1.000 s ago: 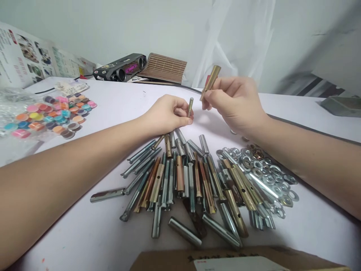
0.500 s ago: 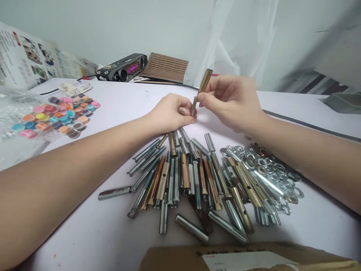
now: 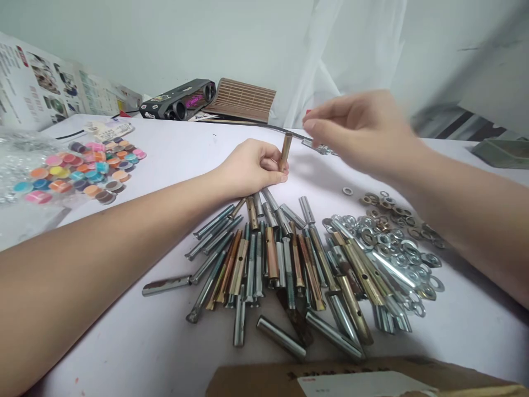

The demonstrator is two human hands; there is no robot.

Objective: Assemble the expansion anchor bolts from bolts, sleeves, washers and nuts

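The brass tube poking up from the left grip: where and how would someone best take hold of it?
The brass tube is probably best pinched near its top end, coming from above or from the person's right. It stands nearly upright, leaning slightly right, and the left grip is around its lower part, leaving the upper length exposed. Its round wall suits pinching from opposite sides.
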